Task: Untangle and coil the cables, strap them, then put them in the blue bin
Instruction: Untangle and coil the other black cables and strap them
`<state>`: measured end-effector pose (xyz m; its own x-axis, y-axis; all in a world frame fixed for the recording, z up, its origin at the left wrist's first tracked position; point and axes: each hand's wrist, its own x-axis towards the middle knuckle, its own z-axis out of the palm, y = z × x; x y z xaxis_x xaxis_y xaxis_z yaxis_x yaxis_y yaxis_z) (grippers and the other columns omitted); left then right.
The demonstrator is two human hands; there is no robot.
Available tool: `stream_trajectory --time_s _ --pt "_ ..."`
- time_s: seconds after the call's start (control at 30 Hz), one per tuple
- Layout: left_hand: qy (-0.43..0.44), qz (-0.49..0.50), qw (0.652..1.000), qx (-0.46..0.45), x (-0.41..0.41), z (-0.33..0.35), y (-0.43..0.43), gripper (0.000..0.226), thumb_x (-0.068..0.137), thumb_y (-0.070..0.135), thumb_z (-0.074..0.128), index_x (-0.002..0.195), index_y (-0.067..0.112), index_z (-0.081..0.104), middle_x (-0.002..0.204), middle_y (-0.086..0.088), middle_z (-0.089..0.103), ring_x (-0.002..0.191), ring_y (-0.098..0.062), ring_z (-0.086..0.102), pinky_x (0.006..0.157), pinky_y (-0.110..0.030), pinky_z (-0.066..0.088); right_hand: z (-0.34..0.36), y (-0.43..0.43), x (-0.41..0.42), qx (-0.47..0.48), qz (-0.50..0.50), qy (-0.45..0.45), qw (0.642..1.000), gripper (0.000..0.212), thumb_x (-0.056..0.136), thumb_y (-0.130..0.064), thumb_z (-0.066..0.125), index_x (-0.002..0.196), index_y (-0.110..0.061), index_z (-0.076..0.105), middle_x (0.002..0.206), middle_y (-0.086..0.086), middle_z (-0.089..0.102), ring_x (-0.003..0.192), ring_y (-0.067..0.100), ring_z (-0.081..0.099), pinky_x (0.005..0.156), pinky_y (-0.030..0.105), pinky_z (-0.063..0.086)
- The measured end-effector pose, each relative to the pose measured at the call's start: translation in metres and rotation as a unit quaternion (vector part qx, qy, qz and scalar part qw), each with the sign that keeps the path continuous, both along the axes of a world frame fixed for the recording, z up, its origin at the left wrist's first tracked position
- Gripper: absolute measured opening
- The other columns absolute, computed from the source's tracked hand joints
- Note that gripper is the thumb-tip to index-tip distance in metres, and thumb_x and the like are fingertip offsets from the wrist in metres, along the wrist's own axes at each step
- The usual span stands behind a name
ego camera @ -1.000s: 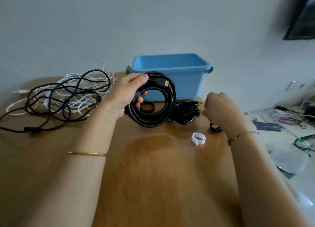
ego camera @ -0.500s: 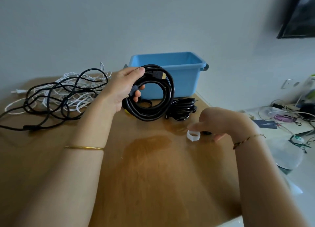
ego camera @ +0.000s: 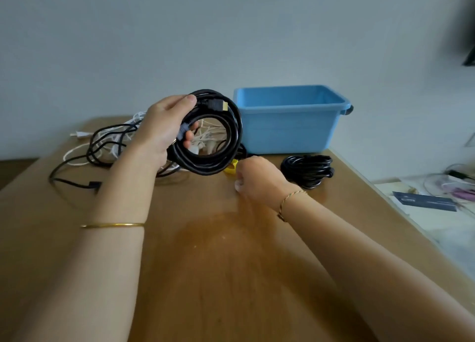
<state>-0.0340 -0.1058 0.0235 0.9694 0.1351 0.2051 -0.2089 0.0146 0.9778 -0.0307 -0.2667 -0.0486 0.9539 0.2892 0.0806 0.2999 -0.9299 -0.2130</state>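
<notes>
Left hand [ego camera: 164, 129] grips the coiled black cable [ego camera: 205, 165] above the tabletop [ego camera: 205, 277], left of the blue bin [ego camera: 288, 131] by the far edge. Right hand's [ego camera: 258, 178] curled beside a yellow strap [ego camera: 230, 169], can't tell if it's pinching anything.

Count: 1 blue bin [ego camera: 288, 133], 2 coiled black cables [ego camera: 205, 165] [ego camera: 305, 169], 1 tangled pile [ego camera: 110, 138] of black and white cable, 1 yellow strap [ego camera: 230, 169], possibly 1 white strap [ego camera: 237, 185], blurred.

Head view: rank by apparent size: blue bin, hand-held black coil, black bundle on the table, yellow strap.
1. blue bin
2. held black coil; it is nearer the camera, so its lead over the bundle is unsure
3. black bundle on the table
4. yellow strap, partly hidden
</notes>
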Motion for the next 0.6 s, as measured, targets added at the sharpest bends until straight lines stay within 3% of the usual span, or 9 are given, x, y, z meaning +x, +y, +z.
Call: stream_trajectory --time_s 0.1,0.17,0.27,0.37,0.43,0.6 --pt "-0.006 0.027 1.0 0.003 0.004 -0.001 0.019 0.014 0.097 0.026 0.052 0.087 0.023 0.06 0.063 -0.005 0.054 0.037 -0.009 0.041 0.038 -0.018 0.036 0.013 -0.001 0.018 -0.023 -0.004 0.034 0.999 0.017 0.08 -0.017 0.065 0.075 -0.01 0.052 0.077 0.006 0.05 0.08 0.03 0.049 0.057 0.028 0.037" --pt "-0.009 0.039 0.999 -0.007 0.007 0.0 0.03 0.013 0.097 0.027 0.053 0.088 0.022 0.06 0.064 -0.005 0.054 0.038 -0.009 0.041 0.038 -0.018 0.036 0.028 -0.004 0.032 -0.007 -0.023 0.002 1.0 0.01 0.082 -0.01 0.061 0.092 -0.007 0.063 0.09 0.01 0.061 0.084 0.029 0.055 0.063 0.028 0.044" --pt "-0.02 0.05 0.999 0.003 0.009 -0.001 0.039 0.012 0.097 0.028 0.053 0.09 0.023 0.061 0.064 -0.003 0.055 0.039 -0.009 0.043 0.038 -0.019 0.037 0.042 0.0 0.046 0.084 -0.05 -0.045 0.994 0.03 0.084 0.005 0.046 0.104 -0.004 0.067 0.106 0.015 0.065 0.093 0.032 0.061 0.076 0.034 0.051" --pt "-0.024 0.049 0.998 0.006 0.012 -0.002 0.045 0.013 0.098 0.027 0.052 0.092 0.022 0.061 0.063 -0.003 0.055 0.039 -0.008 0.043 0.038 -0.018 0.038 0.036 0.019 0.054 0.13 -0.01 -0.064 0.989 0.048 0.083 0.01 0.044 0.122 -0.014 0.059 0.124 0.012 0.058 0.109 0.03 0.056 0.09 0.04 0.05" --pt "-0.021 0.054 0.998 0.002 0.014 -0.003 0.049 0.012 0.098 0.027 0.052 0.093 0.021 0.061 0.064 -0.003 0.055 0.039 -0.008 0.043 0.037 -0.018 0.038 0.027 0.033 0.061 0.08 0.015 -0.059 0.995 0.054 0.083 0.011 0.042 0.129 -0.014 0.052 0.129 0.012 0.053 0.113 0.03 0.054 0.09 0.04 0.05" --pt "-0.017 0.054 0.998 -0.004 0.019 -0.005 0.058 0.014 0.098 0.027 0.051 0.09 0.021 0.061 0.065 -0.004 0.055 0.04 -0.01 0.043 0.038 -0.02 0.038 0.019 0.045 0.071 -0.048 -0.043 -0.081 0.995 0.032 0.089 0.007 0.045 0.116 -0.003 0.057 0.122 0.016 0.055 0.111 0.033 0.055 0.082 0.036 0.048"
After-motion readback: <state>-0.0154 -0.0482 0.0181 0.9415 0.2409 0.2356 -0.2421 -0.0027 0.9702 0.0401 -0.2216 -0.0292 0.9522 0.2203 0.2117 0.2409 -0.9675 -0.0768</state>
